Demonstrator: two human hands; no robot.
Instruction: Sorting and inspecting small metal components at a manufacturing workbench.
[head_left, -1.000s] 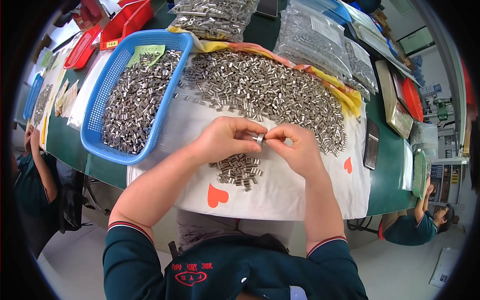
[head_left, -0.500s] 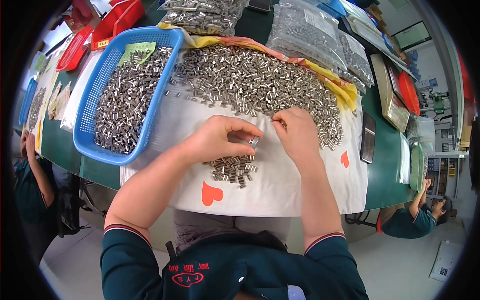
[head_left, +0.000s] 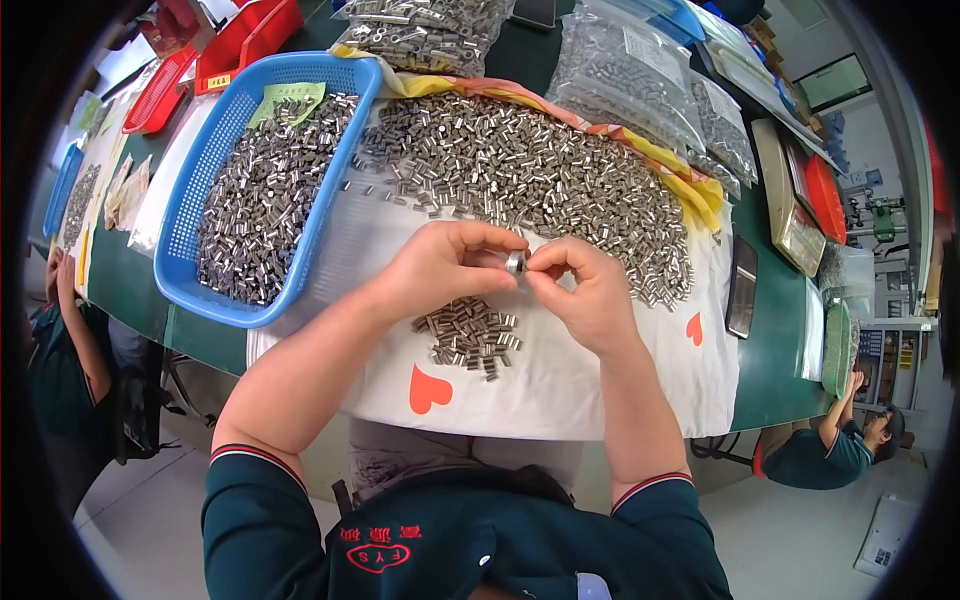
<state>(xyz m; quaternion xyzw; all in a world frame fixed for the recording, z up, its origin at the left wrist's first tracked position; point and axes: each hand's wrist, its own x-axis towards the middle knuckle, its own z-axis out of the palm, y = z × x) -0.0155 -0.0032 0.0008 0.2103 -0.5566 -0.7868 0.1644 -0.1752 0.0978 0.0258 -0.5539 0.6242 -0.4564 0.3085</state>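
Note:
Between the thumb and fingers of my left hand (head_left: 448, 262) is a small, round, ring-like metal part (head_left: 516, 263), tilted on edge. My right hand (head_left: 583, 287) meets it from the right, thumb and forefinger pinched together at its side; whatever they hold is too small to make out. Beyond both hands spreads a large heap of short metal cylinders (head_left: 540, 160) on a white cloth (head_left: 560, 400) with red hearts. A smaller pile of the same cylinders (head_left: 470, 335) lies just below my left hand.
At left stands a blue perforated basket (head_left: 172, 265) full of cylinders. Clear bags of metal parts (head_left: 625, 80) sit behind the heap's yellow-and-red cloth edge (head_left: 705, 195). A dark phone (head_left: 741, 288) lies at right. Co-workers (head_left: 830, 450) sit on both sides.
My right hand has moved left and slightly down from the heap's edge to the round part. My left hand has come up a little with the part, and the fingertips now meet there.

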